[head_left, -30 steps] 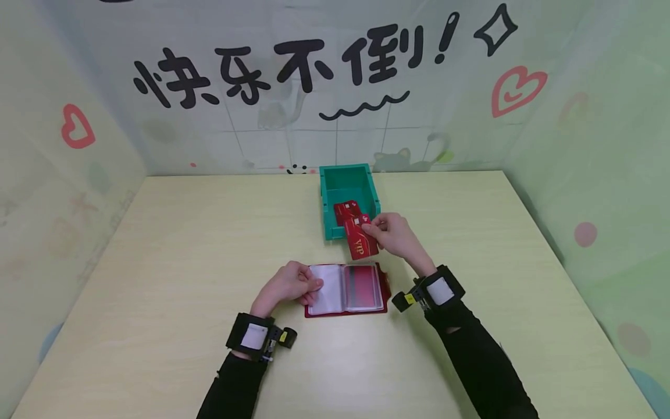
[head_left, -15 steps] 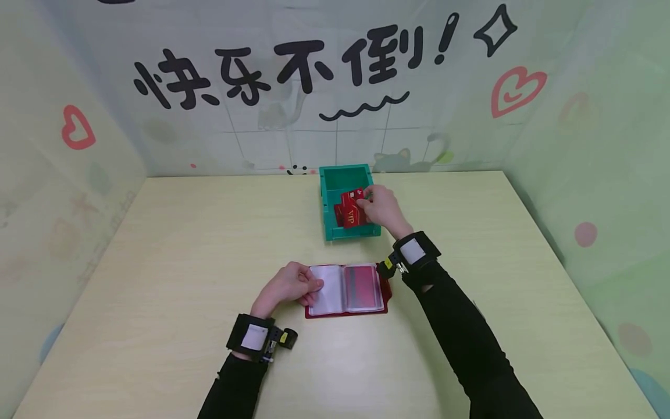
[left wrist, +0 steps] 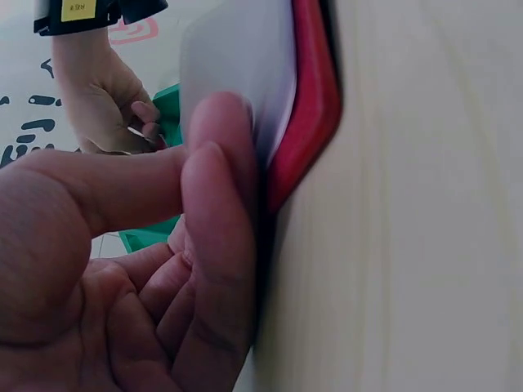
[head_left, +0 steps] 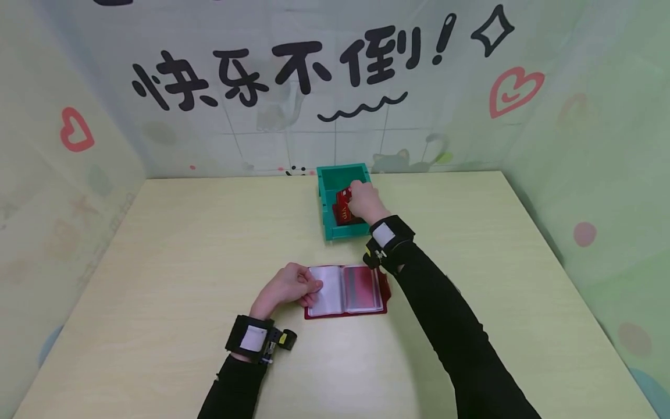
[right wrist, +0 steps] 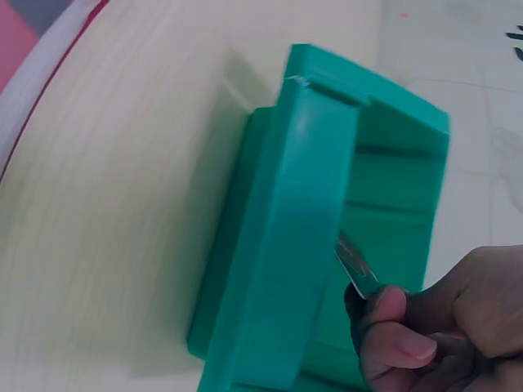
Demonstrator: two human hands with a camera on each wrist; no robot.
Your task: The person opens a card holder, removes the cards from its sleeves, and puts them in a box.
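A card holder with a red cover lies spread on the table, clear sleeves showing, the right-hand one with a pink and grey insert. At its left edge my left hand pinches the clear sleeve pages between thumb and finger; the red cover lies just under them. My right hand is over the right side of a green bin. It holds a red VIP card in the bin, partly hidden by the fingers. Only the card's edge shows in the right wrist view.
The bin stands near the back edge of the pale wooden table, behind the card holder. A printed fabric backdrop rises at the back and both sides. Black wrist straps with cameras sit on both arms.
From above the bin's front rim, my right hand has carried the red card away from me and down into the bin. My left hand has stayed at the card holder.
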